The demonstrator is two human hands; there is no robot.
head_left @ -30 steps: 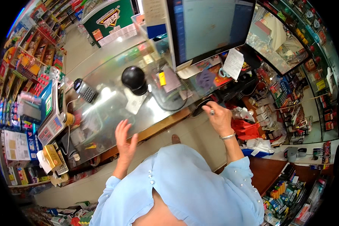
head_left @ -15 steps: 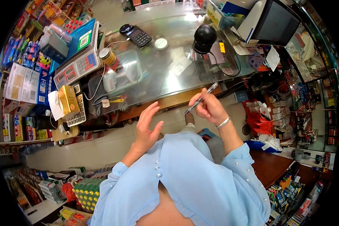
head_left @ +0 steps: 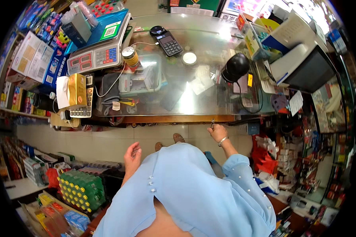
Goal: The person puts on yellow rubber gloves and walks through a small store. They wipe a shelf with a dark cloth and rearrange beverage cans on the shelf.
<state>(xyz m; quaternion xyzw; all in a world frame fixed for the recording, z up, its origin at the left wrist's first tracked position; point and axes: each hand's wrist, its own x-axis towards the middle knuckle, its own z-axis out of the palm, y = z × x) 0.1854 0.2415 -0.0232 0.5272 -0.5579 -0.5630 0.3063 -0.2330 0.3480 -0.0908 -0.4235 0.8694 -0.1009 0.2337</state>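
Observation:
My right hand (head_left: 217, 132) is closed around a pen (head_left: 213, 123), whose dark tip end points up toward the counter's front edge. A silver bangle (head_left: 223, 139) circles that wrist. Beside my body at the left, my left hand (head_left: 133, 157) hangs over the floor with loosely curved fingers and nothing in it. Both hands are off the glass counter (head_left: 146, 108), on my side of it. Nearest on the glass are a pale slip of paper (head_left: 202, 80), a clear plastic container (head_left: 140, 85) and a black rounded device (head_left: 235, 68) on a cable.
A price scale (head_left: 95, 59), a card terminal (head_left: 166, 41), a tissue box (head_left: 77, 90) and a calculator (head_left: 87, 106) stand on the counter's left half. At the right is a monitor (head_left: 314, 73). Green bottles in a pack (head_left: 81, 189) sit behind me at left.
My view has shifted, so the counter appears squarer. My left hand has dropped down beside my body, and my right hand, still holding the pen, has lowered and moved away from the left one.

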